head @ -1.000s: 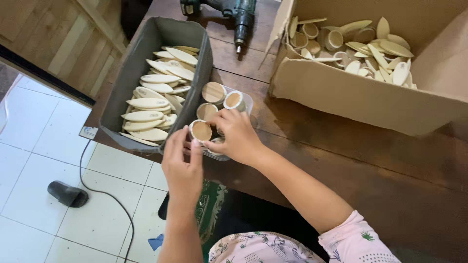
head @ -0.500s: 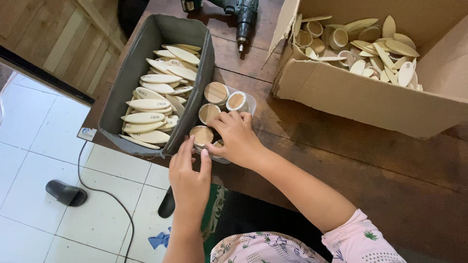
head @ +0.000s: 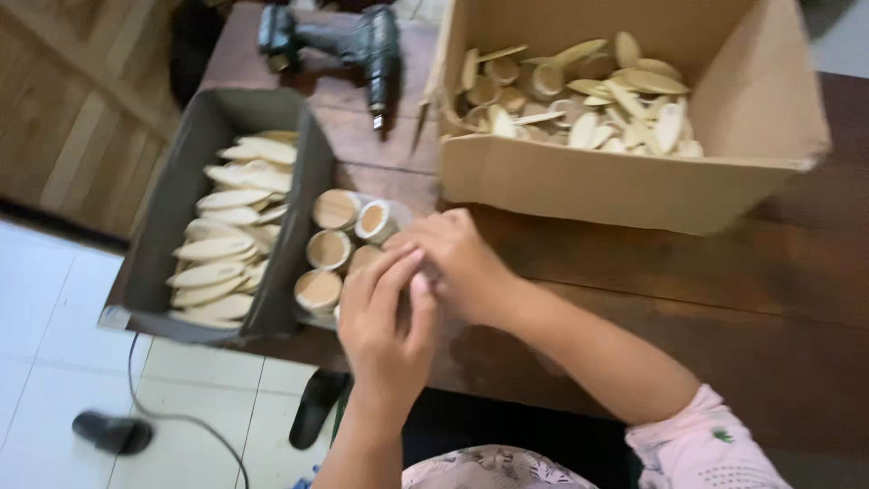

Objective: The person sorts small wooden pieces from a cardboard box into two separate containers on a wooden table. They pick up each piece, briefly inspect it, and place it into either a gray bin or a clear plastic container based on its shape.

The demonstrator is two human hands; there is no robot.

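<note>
Both hands meet at the near edge of the wooden surface [head: 724, 299], just right of the cluster of round wooden cups [head: 337, 243]. The left hand [head: 387, 317] overlaps the right hand [head: 453, 263], fingers curled together; I cannot tell whether either grip holds anything.

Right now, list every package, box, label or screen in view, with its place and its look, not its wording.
Cardboard box: back right of the wooden table; brown, open-topped, holding pale wooden spoon-shaped pieces and small cups.
Grey box: left edge of the table; long, dark grey, open, filled with pale oval wooden pieces.
Clear plastic wrap: between the boxes, around round wooden cups by the left hand and right hand.
No labels, signs or screens can be made out.
</note>
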